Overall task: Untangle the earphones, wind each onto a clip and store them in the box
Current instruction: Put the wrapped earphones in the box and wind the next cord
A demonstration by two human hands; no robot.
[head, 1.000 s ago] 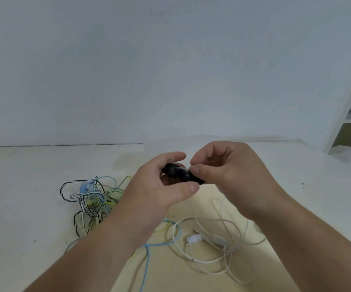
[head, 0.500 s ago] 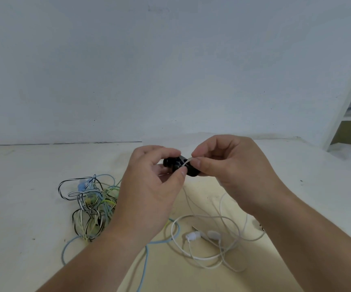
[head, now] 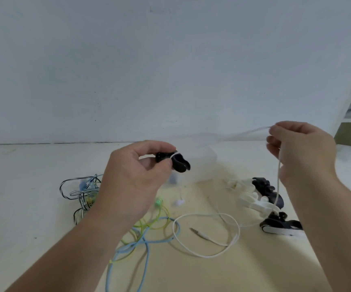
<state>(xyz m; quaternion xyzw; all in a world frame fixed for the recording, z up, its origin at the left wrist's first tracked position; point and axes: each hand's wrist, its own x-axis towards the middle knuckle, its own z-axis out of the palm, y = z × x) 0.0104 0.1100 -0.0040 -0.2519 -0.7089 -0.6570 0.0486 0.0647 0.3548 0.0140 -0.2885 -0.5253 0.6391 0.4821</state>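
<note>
My left hand (head: 136, 178) pinches a black clip (head: 175, 162) above the table, with one turn of white cord around it. My right hand (head: 301, 152) is out to the right and pinches the white earphone cord (head: 278, 182), which stretches, blurred, from the clip to that hand and then hangs down. The rest of the white earphone (head: 208, 234) lies looped on the table with its jack (head: 197, 232) and a white earbud (head: 178, 202). A translucent box (head: 204, 163) sits behind the clip.
A tangle of black-white, blue and green earphones (head: 84, 194) lies left. Green and blue cords (head: 145, 234) trail towards me. Spare white and black clips (head: 261, 197) lie in a pile on the right. A wall rises behind the table; shelves stand at far right.
My right hand has pulled away to the right from the clip, drawing the white cord out taut. The loose white loops on the table have shifted. My left hand still holds the clip.
</note>
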